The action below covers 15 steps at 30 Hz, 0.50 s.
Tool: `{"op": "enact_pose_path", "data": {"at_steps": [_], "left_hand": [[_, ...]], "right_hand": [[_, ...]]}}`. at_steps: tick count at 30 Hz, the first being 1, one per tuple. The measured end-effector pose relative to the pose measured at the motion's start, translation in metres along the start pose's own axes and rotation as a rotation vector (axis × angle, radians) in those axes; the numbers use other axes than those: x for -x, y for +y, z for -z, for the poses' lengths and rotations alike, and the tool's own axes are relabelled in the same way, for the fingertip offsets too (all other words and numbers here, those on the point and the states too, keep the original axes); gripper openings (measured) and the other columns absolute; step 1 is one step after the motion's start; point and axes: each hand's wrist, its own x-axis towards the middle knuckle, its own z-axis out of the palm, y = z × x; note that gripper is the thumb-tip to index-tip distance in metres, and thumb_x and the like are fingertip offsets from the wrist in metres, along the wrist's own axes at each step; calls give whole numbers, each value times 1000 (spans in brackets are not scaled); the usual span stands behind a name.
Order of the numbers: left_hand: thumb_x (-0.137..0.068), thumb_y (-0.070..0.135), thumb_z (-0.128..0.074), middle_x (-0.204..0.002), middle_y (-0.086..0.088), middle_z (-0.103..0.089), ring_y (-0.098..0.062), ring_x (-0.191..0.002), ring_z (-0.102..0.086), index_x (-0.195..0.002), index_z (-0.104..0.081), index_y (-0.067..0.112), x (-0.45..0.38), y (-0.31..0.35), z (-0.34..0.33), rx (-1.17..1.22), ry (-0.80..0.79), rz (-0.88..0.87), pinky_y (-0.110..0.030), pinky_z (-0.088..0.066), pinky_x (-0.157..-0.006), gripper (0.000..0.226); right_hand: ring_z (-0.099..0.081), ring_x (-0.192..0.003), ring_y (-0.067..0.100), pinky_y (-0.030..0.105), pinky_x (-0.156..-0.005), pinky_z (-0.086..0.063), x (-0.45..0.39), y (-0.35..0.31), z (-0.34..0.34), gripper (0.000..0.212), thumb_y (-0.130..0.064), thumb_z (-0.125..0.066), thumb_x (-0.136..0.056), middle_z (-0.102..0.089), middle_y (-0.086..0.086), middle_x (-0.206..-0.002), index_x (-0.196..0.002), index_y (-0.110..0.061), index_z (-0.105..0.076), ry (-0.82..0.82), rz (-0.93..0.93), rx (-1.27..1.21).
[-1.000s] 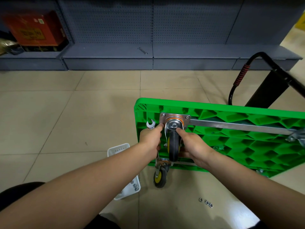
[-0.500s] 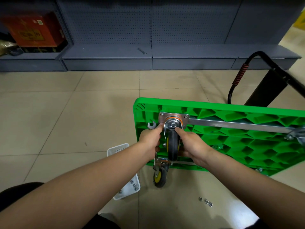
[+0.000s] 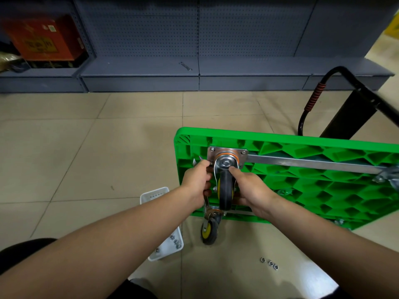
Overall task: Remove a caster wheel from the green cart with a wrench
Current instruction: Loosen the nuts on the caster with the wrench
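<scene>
Overhead, so to speak, the grey shelving [image 3: 194, 39] runs along the far wall, with a red box [image 3: 45, 38] on its left end and a spare wrench [image 3: 186, 66] lying on the low shelf near the middle. On the tiled floor [image 3: 75, 158] the green cart [image 3: 302, 180] lies upside down on the right, ribbed underside up, its black handle [image 3: 345, 100] folded out on the far side. A metal bar [image 3: 313, 164] crosses the underside to the right of the caster wheel [image 3: 225, 190], which stands on its mounting plate at the cart's far left corner. A second wheel [image 3: 208, 230], black with a yellow hub, sits at the cart's near left corner. Left of it a white tray [image 3: 159, 225] rests on the floor with several nuts in its near end.

The left hand [image 3: 197, 183] grips a wrench [image 3: 206, 205] with fingers curled round the shaft; its open end [image 3: 197, 161] shows just left of the plate. The right hand [image 3: 251, 190] holds the caster wheel, thumb pressed against the swivel head and fingers wrapped round the far side of the tyre. Three loose nuts [image 3: 269, 263] lie on the floor near the right forearm.
</scene>
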Motion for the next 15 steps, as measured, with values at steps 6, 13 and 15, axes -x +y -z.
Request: {"op": "enact_pose_path", "data": {"at_steps": [6, 13, 15], "left_hand": [[-95, 39, -63, -53, 8, -37, -9, -39, -25, -62, -59, 23, -1, -2, -2, 8, -30, 20, -25, -21, -45, 36], [-95, 39, -67, -64, 4, -47, -12, -50, -40, -95, -66, 21, 2, -2, -2, -40, 64, -8, -16, -31, -37, 18], [-96, 33, -68, -60, 5, -47, -10, -45, -42, -92, -65, 21, 4, -2, -2, -26, 71, -45, -12, -31, -35, 13]], "right_hand": [[-74, -94, 32, 51, -90, -59, 0, 0, 0, 35, -39, -49, -105, -76, 15, -102, -109, -9, -68, 5, 7, 4], [-76, -85, 28, 46, -85, -61, 0, 1, 0, 35, -36, -48, -105, -78, 13, -92, -110, -7, -67, -11, 17, -6], [-75, -87, 30, 49, -87, -60, -1, 1, 0, 34, -36, -48, -106, -78, 13, -92, -109, -7, -67, -11, 21, -16]]}}
